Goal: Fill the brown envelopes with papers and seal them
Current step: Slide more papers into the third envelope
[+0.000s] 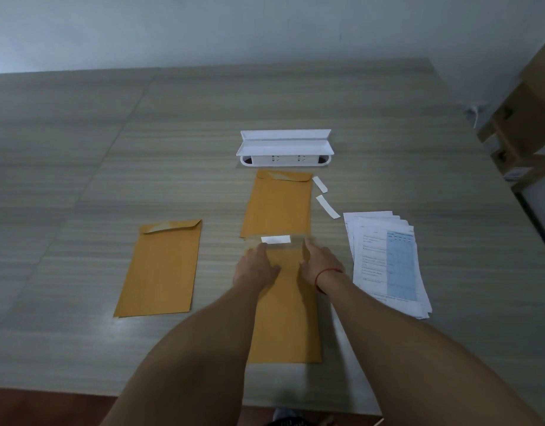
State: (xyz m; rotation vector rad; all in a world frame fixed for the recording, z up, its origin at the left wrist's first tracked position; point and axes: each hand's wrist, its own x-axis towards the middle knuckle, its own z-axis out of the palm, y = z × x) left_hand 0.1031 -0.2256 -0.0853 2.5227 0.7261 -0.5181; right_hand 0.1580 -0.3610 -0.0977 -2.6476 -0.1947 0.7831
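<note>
The left hand and right hand are lying flat, fingers spread, holding nothing, pressing the near envelope just under its white strip (probably the peel-off tape). The paper stack is sitting right of that envelope. To seal well, I think they should be rubbing the flap from its middle outward.

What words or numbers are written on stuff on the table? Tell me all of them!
None can be read.
Stack of papers: printed lines and a blue table, too small and blurred to read.
Cardboard boxes: a label, too blurred to read.
Brown envelopes, white strips and white box: no writing visible.
</note>
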